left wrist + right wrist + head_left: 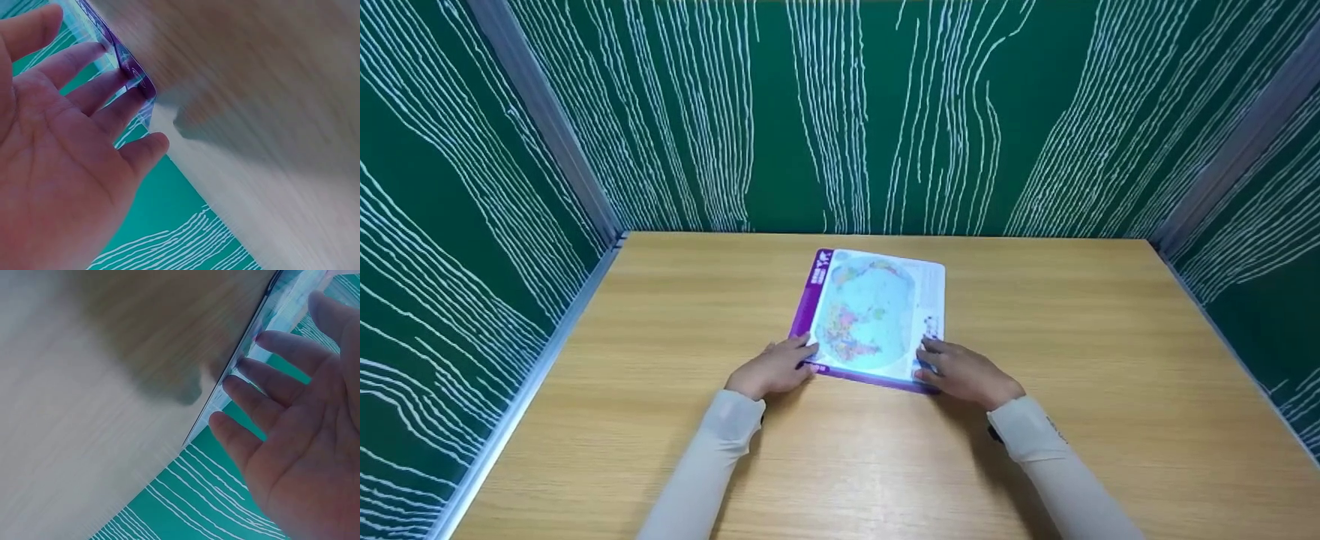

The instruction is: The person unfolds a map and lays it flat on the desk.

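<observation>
A flat, rounded-corner board with a printed world map (877, 300) and a purple band along one side lies on the table, turned slightly. On its near left corner, my left hand (775, 367) rests with extended fingers. My right hand (967, 371) touches the near right side in much the same way. From the left wrist, the fingertips of the left hand (67, 146) meet the map's purple edge (135, 70). Fingertips of the right hand (304, 422) lie along the map's pale side (287, 306) in the right wrist view. Neither hand curls around the board.
Light wood forms the table top (675, 300) beneath the board. Green panels with wavy white lines (885, 112) rise at the back and both sides. Grey posts stand at the left back corner (547, 112) and the right back corner (1237, 142).
</observation>
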Action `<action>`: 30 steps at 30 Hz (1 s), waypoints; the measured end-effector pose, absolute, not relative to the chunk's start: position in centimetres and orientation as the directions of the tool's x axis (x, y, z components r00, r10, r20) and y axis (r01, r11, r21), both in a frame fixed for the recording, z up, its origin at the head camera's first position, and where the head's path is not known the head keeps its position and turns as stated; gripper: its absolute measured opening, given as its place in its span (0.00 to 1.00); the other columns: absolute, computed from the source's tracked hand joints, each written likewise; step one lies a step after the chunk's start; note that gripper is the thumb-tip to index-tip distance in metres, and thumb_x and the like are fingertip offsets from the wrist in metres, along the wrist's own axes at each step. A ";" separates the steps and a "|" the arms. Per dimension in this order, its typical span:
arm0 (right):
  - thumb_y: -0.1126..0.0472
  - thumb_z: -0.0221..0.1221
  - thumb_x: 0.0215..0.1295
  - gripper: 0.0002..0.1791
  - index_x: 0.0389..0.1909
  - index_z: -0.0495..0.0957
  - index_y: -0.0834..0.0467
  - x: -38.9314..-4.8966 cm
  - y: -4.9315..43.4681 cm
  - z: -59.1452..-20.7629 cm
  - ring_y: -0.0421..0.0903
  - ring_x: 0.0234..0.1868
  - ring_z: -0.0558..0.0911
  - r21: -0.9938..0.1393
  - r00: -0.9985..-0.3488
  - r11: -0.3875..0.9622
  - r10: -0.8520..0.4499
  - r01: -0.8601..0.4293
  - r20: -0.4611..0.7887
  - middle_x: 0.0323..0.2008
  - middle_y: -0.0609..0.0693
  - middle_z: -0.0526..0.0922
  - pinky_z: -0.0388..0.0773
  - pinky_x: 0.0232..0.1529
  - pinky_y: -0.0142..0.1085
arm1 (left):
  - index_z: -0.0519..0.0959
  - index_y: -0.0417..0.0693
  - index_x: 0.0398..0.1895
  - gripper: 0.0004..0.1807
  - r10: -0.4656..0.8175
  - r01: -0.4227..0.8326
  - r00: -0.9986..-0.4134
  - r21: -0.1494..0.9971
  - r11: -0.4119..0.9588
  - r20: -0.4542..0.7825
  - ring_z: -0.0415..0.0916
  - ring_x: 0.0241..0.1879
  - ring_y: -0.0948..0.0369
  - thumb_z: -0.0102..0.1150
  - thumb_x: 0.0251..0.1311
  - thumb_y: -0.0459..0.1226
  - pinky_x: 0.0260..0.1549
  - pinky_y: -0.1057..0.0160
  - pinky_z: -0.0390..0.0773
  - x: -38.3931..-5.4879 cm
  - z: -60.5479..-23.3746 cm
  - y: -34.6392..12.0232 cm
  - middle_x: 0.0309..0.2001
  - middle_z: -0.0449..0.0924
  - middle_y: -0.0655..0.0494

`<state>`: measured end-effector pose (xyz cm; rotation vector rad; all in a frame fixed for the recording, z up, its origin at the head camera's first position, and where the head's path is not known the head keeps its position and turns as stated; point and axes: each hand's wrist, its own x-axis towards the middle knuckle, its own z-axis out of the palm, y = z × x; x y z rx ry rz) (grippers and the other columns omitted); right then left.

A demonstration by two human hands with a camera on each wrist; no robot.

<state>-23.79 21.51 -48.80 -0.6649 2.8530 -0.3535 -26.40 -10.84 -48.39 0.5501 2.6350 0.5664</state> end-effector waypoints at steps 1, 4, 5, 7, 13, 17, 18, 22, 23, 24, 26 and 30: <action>0.47 0.49 0.72 0.29 0.67 0.67 0.58 -23.9 21.5 -48.8 0.60 0.71 0.63 -0.273 -0.884 0.873 -0.449 -0.403 -0.132 0.71 0.60 0.62 0.63 0.68 0.55 | 0.59 0.52 0.73 0.28 0.445 0.287 -0.848 0.456 0.842 -0.287 0.44 0.76 0.51 0.43 0.72 0.44 0.75 0.46 0.41 -26.3 -48.4 -10.8 0.76 0.49 0.53; 0.48 0.49 0.73 0.28 0.67 0.68 0.60 -24.3 21.6 -48.8 0.61 0.70 0.63 -0.269 -0.883 0.871 -0.454 -0.411 -0.121 0.71 0.61 0.62 0.63 0.67 0.55 | 0.59 0.51 0.73 0.28 0.460 0.308 -0.846 0.456 0.835 -0.270 0.45 0.76 0.50 0.43 0.71 0.44 0.74 0.45 0.43 -26.0 -48.5 -10.8 0.76 0.49 0.51; 0.48 0.50 0.72 0.28 0.66 0.68 0.60 -24.4 21.6 -48.8 0.61 0.70 0.64 -0.268 -0.883 0.870 -0.456 -0.415 -0.114 0.70 0.61 0.63 0.64 0.67 0.54 | 0.59 0.51 0.73 0.28 0.464 0.314 -0.844 0.454 0.834 -0.268 0.44 0.76 0.50 0.43 0.71 0.44 0.74 0.45 0.43 -25.9 -48.5 -10.8 0.76 0.48 0.51; 0.49 0.50 0.72 0.28 0.66 0.69 0.61 -24.7 21.6 -48.8 0.61 0.70 0.64 -0.267 -0.884 0.868 -0.457 -0.418 -0.101 0.70 0.62 0.63 0.65 0.66 0.54 | 0.58 0.50 0.74 0.28 0.474 0.329 -0.841 0.450 0.830 -0.260 0.44 0.76 0.49 0.43 0.72 0.44 0.74 0.44 0.44 -25.8 -48.5 -10.7 0.77 0.48 0.51; 0.47 0.50 0.72 0.29 0.67 0.67 0.58 -25.2 21.7 -48.7 0.61 0.71 0.62 -0.289 -0.897 0.880 -0.424 -0.377 -0.121 0.71 0.60 0.62 0.63 0.68 0.55 | 0.58 0.51 0.74 0.29 0.477 0.341 -0.840 0.434 0.834 -0.257 0.45 0.76 0.49 0.44 0.72 0.45 0.74 0.44 0.45 -25.6 -48.6 -10.6 0.77 0.47 0.51; 0.46 0.49 0.72 0.29 0.68 0.67 0.57 -25.4 21.8 -48.7 0.59 0.72 0.61 -0.299 -0.901 0.886 -0.410 -0.355 -0.145 0.72 0.58 0.62 0.61 0.69 0.55 | 0.57 0.52 0.74 0.29 0.476 0.338 -0.840 0.434 0.835 -0.260 0.44 0.76 0.50 0.44 0.72 0.45 0.74 0.44 0.45 -25.4 -48.7 -10.6 0.77 0.47 0.52; 0.46 0.49 0.72 0.29 0.68 0.67 0.56 -25.4 21.7 -48.7 0.59 0.72 0.61 -0.302 -0.901 0.887 -0.407 -0.350 -0.150 0.72 0.58 0.62 0.61 0.69 0.55 | 0.57 0.53 0.74 0.29 0.474 0.335 -0.841 0.437 0.835 -0.262 0.44 0.76 0.50 0.44 0.72 0.45 0.74 0.44 0.44 -25.4 -48.7 -10.7 0.77 0.47 0.52; 0.46 0.49 0.72 0.29 0.68 0.66 0.55 -25.4 21.7 -48.7 0.59 0.72 0.61 -0.309 -0.902 0.888 -0.401 -0.340 -0.161 0.72 0.57 0.61 0.60 0.69 0.55 | 0.58 0.52 0.74 0.29 0.477 0.327 -0.840 0.461 0.825 -0.257 0.43 0.76 0.50 0.45 0.71 0.45 0.74 0.45 0.43 -25.4 -48.7 -10.8 0.77 0.46 0.52; 0.46 0.49 0.72 0.29 0.68 0.66 0.55 -25.4 21.6 -48.7 0.59 0.72 0.60 -0.308 -0.903 0.890 -0.397 -0.336 -0.165 0.72 0.57 0.61 0.59 0.69 0.56 | 0.57 0.52 0.74 0.30 0.479 0.327 -0.840 0.466 0.822 -0.254 0.43 0.76 0.50 0.46 0.71 0.45 0.74 0.45 0.43 -25.5 -48.7 -10.9 0.77 0.46 0.52; 0.45 0.49 0.72 0.29 0.69 0.66 0.55 -25.3 21.5 -48.6 0.59 0.73 0.60 -0.311 -0.904 0.892 -0.392 -0.329 -0.169 0.72 0.57 0.61 0.59 0.70 0.55 | 0.58 0.51 0.74 0.30 0.483 0.329 -0.840 0.474 0.816 -0.248 0.43 0.76 0.49 0.46 0.71 0.45 0.74 0.45 0.43 -25.5 -48.7 -10.9 0.77 0.46 0.51; 0.46 0.49 0.72 0.29 0.69 0.66 0.56 -25.3 21.5 -48.6 0.59 0.72 0.60 -0.301 -0.905 0.893 -0.393 -0.335 -0.161 0.72 0.57 0.61 0.59 0.69 0.55 | 0.57 0.50 0.74 0.30 0.488 0.334 -0.839 0.480 0.811 -0.240 0.44 0.76 0.49 0.46 0.71 0.45 0.74 0.45 0.44 -25.7 -48.8 -11.0 0.77 0.46 0.50; 0.46 0.49 0.72 0.30 0.68 0.66 0.59 -25.1 21.2 -48.7 0.60 0.72 0.62 -0.265 -0.906 0.895 -0.402 -0.359 -0.131 0.71 0.59 0.62 0.61 0.69 0.55 | 0.56 0.50 0.74 0.31 0.477 0.323 -0.845 0.479 0.816 -0.243 0.44 0.76 0.50 0.46 0.71 0.45 0.74 0.45 0.44 -25.9 -48.9 -11.4 0.77 0.46 0.51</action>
